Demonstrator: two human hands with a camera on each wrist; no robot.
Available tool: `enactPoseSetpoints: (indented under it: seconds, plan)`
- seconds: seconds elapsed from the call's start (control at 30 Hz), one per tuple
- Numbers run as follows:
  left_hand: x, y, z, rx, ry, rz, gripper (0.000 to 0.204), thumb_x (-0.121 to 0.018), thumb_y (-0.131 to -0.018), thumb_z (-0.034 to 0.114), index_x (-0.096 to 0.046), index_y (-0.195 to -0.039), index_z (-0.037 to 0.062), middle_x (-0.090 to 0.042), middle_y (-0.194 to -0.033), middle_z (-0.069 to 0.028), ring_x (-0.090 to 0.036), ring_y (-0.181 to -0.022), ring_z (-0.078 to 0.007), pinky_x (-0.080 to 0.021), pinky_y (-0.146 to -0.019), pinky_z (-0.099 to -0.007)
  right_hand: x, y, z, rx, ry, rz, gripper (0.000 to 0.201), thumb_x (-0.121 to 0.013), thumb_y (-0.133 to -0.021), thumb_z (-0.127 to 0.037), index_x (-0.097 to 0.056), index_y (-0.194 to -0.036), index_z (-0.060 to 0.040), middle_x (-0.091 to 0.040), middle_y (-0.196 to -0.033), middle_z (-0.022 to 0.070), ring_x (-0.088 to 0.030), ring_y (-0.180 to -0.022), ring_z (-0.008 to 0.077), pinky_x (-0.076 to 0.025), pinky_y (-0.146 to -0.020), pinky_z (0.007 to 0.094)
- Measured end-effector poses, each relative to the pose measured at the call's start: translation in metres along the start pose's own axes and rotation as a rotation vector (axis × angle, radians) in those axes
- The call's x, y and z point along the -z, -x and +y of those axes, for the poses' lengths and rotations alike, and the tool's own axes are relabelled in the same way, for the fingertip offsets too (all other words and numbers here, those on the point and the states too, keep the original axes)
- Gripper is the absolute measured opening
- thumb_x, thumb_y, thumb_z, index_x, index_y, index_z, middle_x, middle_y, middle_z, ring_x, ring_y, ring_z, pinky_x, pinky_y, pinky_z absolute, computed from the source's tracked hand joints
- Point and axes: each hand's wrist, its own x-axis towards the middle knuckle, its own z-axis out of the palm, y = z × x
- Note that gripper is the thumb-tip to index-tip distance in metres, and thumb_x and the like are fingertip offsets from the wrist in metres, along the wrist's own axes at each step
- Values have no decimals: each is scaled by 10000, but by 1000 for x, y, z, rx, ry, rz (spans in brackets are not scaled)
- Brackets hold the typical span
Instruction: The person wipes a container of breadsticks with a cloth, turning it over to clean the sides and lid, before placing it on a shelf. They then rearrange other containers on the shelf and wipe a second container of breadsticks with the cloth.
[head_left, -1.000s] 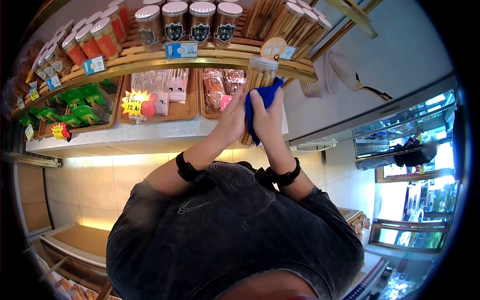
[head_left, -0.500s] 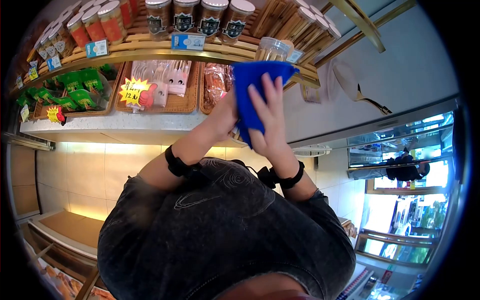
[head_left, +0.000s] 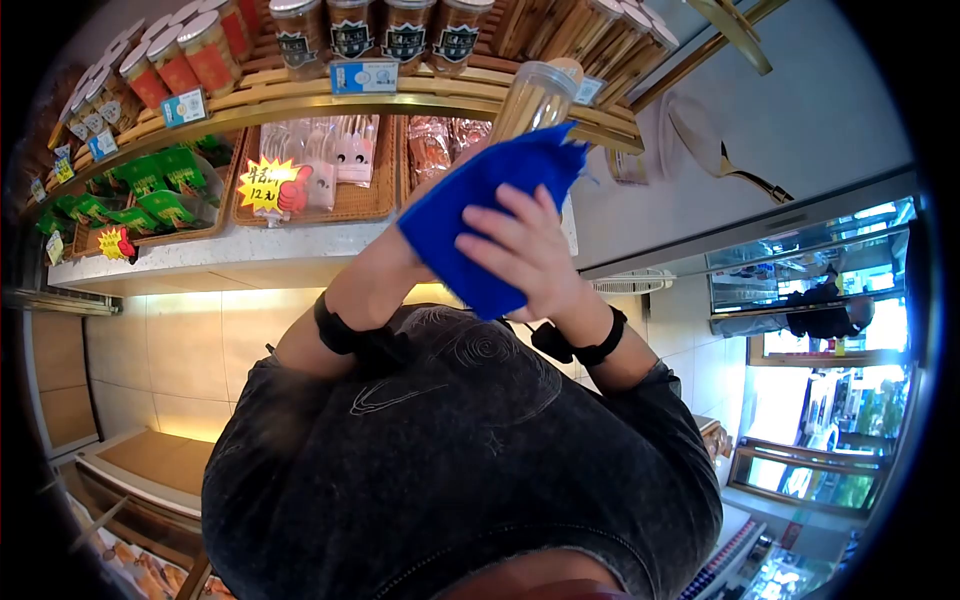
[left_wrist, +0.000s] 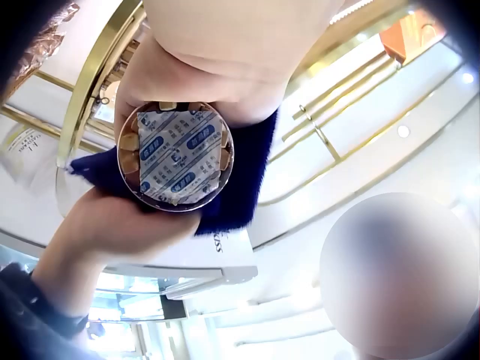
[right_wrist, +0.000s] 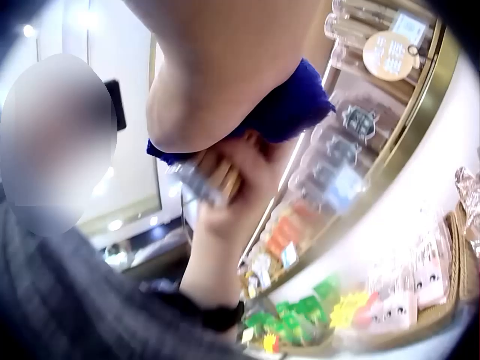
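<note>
A tall clear jar of stick-shaped snacks (head_left: 535,100) slants between my two hands, its upper end sticking out past a blue cloth (head_left: 435,220). My left hand (head_left: 393,255) grips the jar low down; the cloth hides most of its fingers in the head view. Draped over the jar, the cloth lies under my right hand (head_left: 535,255), whose spread, slightly bent fingers hold it against the side. In the left wrist view the jar's round end faces the camera, with a white packet printed in blue (left_wrist: 180,157) behind it and the cloth wrapped partly around.
A slatted shelf (head_left: 270,95) with jars (head_left: 405,40) runs just beyond my hands. Below it, baskets hold green packets (head_left: 150,195) and pink-and-white packs (head_left: 350,150) on a pale counter (head_left: 330,245). A gold-handled utensil (head_left: 750,180) is on the right.
The right hand and cloth have swept down and left along the jar, and the cloth has spread out from a bunched shape. The jar now tilts more to the right.
</note>
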Motion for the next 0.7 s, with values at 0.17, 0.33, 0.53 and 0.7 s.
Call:
enactPoseSetpoints:
  seconds: [0.17,0.33,0.53,0.7]
  plan:
    - [5,3,-10,-127,61,-23,529,-290,-996,460,-486,-1270,53,-625,-1065,-121,-650,-896,-235,-568,-774,-346,9,-4,24,117,68,0,409,-518,-834,-353,-624,-1173,-149,-555,-1272,74,-501,-1190,299,-284,-1042,477]
    - [14,11,-1,16,-48,-228,573,-292,-970,534,-493,-1219,59,-632,-1017,-121,-666,-768,-241,-582,-644,-393,6,-21,53,-124,125,279,454,-524,-796,-281,-591,-1208,-102,-497,-1327,152,-413,-1253,415,-285,-1033,528]
    - [41,11,18,-24,225,-331,596,-319,-970,527,-509,-1256,39,-618,-1117,-128,-634,-954,-201,-546,-804,-310,-23,-13,-12,182,-84,-90,438,-492,-857,-358,-580,-1235,-154,-513,-1335,57,-409,-1294,255,-136,-1123,446]
    - [18,31,-2,-268,-201,-15,557,-409,-974,417,-359,-1371,30,-549,-1223,-128,-638,-953,-251,-563,-746,-368,-7,-28,27,68,71,101,477,-446,-870,-438,-585,-1241,-172,-505,-1342,74,-410,-1271,312,-153,-1103,469]
